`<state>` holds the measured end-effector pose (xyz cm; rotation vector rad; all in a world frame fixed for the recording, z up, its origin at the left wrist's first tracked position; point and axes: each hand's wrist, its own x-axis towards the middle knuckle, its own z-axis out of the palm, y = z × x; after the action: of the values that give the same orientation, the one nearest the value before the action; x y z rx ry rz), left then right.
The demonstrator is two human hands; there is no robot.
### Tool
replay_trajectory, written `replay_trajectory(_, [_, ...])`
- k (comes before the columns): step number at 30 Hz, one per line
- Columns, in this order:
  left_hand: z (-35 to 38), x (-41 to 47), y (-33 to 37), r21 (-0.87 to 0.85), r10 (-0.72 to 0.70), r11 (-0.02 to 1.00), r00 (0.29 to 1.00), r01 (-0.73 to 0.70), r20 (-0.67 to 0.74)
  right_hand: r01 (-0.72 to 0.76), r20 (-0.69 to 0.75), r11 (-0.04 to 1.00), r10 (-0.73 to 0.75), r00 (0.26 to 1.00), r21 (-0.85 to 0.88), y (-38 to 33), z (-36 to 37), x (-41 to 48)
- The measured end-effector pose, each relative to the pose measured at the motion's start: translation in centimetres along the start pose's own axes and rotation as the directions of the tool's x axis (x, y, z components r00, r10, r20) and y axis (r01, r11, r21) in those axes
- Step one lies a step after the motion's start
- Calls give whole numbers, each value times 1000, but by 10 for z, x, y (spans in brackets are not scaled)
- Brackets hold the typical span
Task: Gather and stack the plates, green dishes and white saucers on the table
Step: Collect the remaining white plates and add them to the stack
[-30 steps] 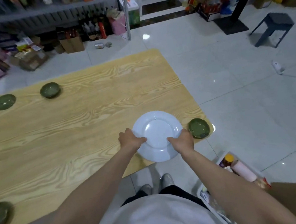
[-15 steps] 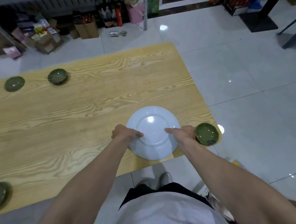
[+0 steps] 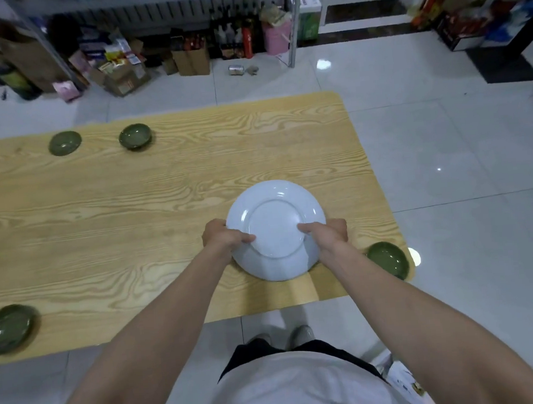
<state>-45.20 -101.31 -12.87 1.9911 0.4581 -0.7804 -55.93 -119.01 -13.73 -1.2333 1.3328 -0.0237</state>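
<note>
White plate (image 3: 276, 229) over the near right part of the wooden table (image 3: 133, 211), held between our two hands. Our left hand (image 3: 222, 238) grips its left rim and our right hand (image 3: 327, 234) its right rim, thumbs lying on the face turned towards us. A green dish (image 3: 387, 260) lies just beside our right wrist at the corner. Another dish (image 3: 9, 328) sits well apart at the near left edge.
</note>
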Motion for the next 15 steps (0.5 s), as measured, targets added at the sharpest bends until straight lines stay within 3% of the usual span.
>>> replay_trajectory(7, [-13, -17, 39, -200, 185, 956, 972, -213, -147, 165, -48, 968, -158, 986, 188, -53, 21, -21])
replay_trajectory(12, [-26, -22, 67, -439, 126, 877, 975, -195, -181, 212, -72, 933, -200, 977, 292, -84, 23, -27])
replay_trajectory(15, [-31, -22, 75, -474, 133, 859, 978, -195, -162, 197, -60, 892, -190, 980, 407, -92, 20, -30])
